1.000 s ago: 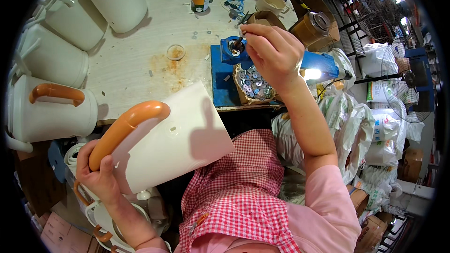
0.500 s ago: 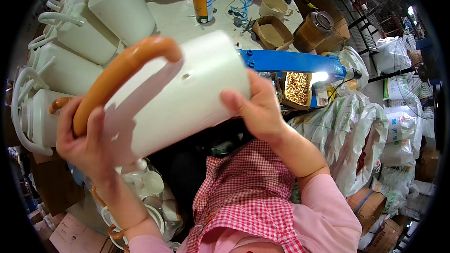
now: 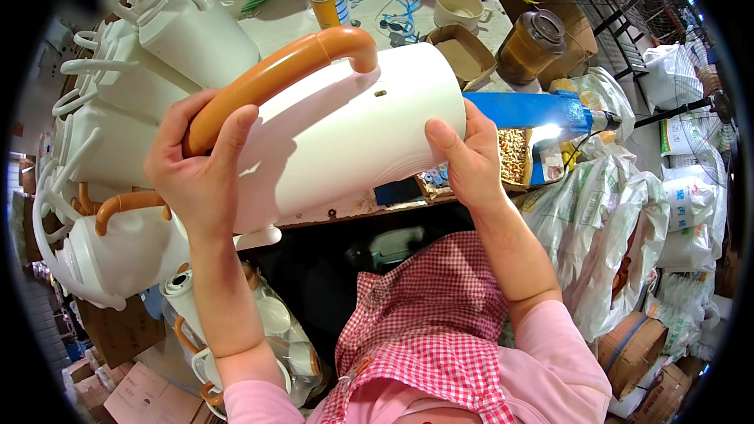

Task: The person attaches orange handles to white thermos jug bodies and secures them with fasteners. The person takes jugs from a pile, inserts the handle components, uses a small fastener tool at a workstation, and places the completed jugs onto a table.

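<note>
A white plastic jug body (image 3: 345,133) with a curved orange-brown handle (image 3: 287,71) lies tilted across both my hands above the table. My left hand (image 3: 200,161) is closed round the handle's lower end and the jug side. With my right hand (image 3: 467,157) I grip the jug's other end, thumb on top and fingers hidden behind it. A small dark slot (image 3: 380,93) shows in the jug wall, beyond the handle's end. Close by on the left, another white jug (image 3: 118,247) carries an orange-brown handle too.
Several white jugs (image 3: 196,39) with white handles stack at the left. Behind are a spray can (image 3: 330,4), a cup (image 3: 459,9) and a jar of brown liquid (image 3: 532,47). A blue machine arm (image 3: 530,111) stands beside a box of brass-coloured fasteners (image 3: 514,155). Plastic bags (image 3: 593,228) hang right.
The jug has shifted right within the picture, both hands still on it. My left hand has risen with the handle, and the small slot now shows sharply.
</note>
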The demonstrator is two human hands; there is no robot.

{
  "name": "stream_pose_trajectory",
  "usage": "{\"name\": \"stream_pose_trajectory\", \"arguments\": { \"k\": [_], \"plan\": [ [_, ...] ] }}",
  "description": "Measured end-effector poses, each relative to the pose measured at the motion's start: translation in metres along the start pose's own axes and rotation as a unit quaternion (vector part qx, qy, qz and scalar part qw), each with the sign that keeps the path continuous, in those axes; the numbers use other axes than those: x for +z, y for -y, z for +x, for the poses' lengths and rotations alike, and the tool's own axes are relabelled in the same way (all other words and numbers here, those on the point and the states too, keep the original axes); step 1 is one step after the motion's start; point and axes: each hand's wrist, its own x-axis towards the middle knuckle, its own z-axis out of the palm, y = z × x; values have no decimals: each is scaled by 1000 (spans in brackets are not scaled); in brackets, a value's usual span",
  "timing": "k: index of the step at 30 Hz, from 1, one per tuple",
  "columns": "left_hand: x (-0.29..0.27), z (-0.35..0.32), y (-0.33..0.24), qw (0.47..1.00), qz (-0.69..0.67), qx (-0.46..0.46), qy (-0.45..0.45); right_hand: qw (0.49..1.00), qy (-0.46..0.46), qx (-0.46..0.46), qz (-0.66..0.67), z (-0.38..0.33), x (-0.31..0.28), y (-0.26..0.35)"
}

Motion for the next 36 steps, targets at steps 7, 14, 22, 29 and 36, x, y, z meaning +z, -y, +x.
{"name": "stream_pose_trajectory", "arguments": {
  "k": [7, 14, 22, 29, 36],
  "plan": [
    [8, 5, 14, 999, -16, -35, 22, 1000, -6, 19, -16, 0, -2, -2],
    [13, 23, -18, 949, 254, 28, 182, 995, 5, 87, -49, -3, 0, 10],
    [57, 60, -49, 887, 233, 58, 395, 997, 26, 46, -51, 7, -4, 4],
    [52, 60, -44, 902, 107, 6, 419, 992, 41, 95, -69, 11, -12, 8],
    [54, 52, -50, 889, 74, -16, 452, 988, 60, 121, -77, 11, -12, 10]
  ]
}}
